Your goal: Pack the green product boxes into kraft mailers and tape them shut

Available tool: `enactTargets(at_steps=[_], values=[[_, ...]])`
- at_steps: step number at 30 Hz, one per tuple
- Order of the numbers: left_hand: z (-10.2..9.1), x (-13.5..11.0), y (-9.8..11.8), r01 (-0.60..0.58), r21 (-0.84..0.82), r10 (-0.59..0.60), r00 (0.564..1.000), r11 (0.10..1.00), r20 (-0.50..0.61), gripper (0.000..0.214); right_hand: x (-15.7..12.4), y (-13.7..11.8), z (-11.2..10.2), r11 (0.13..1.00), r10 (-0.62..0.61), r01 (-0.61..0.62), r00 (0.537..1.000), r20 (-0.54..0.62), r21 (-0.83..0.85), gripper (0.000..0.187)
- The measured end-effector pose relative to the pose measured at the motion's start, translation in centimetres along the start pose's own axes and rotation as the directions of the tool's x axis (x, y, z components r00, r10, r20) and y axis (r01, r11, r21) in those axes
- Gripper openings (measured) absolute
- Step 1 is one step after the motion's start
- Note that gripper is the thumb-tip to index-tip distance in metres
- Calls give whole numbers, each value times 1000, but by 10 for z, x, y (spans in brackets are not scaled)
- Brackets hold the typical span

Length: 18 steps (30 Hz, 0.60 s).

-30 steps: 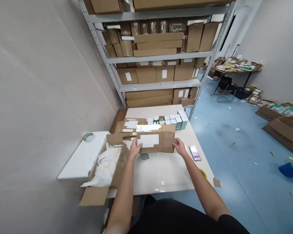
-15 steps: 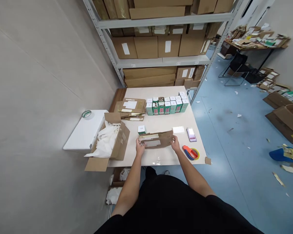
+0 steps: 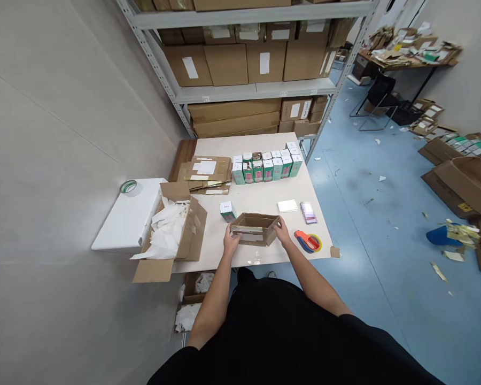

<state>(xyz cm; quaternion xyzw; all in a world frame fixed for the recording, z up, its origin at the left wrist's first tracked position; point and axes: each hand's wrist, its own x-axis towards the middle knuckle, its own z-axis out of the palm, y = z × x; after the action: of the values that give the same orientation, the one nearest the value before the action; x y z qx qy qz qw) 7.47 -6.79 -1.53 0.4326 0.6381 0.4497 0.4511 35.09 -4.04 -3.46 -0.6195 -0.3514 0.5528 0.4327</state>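
Note:
A small brown cardboard box point(image 3: 254, 229) sits opened up on the white table point(image 3: 264, 200) near its front edge. My left hand point(image 3: 231, 241) grips its left end and my right hand point(image 3: 282, 232) grips its right end, fingers curled on the cardboard. A single small green-and-white carton point(image 3: 227, 210) stands just behind the box at its left. A white card point(image 3: 287, 206) and a phone point(image 3: 308, 212) lie behind the box to the right. An orange tape dispenser point(image 3: 308, 241) lies right of my right hand.
A row of green-and-white cartons point(image 3: 264, 165) stands at the table's back, flat cardboard sheets point(image 3: 204, 174) beside it. An open box of white paper point(image 3: 172, 235) sits left, next to a white stand with a tape roll point(image 3: 127, 186). Shelving with boxes point(image 3: 248, 64) rises behind.
The flat cardboard piece I held up has come down to the table and been opened into a box shape. The view has tilted down and back.

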Motion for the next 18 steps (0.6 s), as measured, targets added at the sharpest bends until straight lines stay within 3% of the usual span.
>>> enactTargets(at_steps=[8, 13, 18], values=[[-2, -18, -13, 35, -68, -26, 992, 997, 123, 83, 2, -13, -2, 998, 19, -26, 991, 129, 52, 71], [0, -28, -17, 38, -72, -25, 984, 997, 174, 80, 5, -7, -8, 998, 46, -50, 993, 107, 40, 76], [7, -32, -14, -1, 57, -14, 966, 998, 258, 69, 8, 3, -15, 991, 115, -117, 993, 38, 71, 79]])
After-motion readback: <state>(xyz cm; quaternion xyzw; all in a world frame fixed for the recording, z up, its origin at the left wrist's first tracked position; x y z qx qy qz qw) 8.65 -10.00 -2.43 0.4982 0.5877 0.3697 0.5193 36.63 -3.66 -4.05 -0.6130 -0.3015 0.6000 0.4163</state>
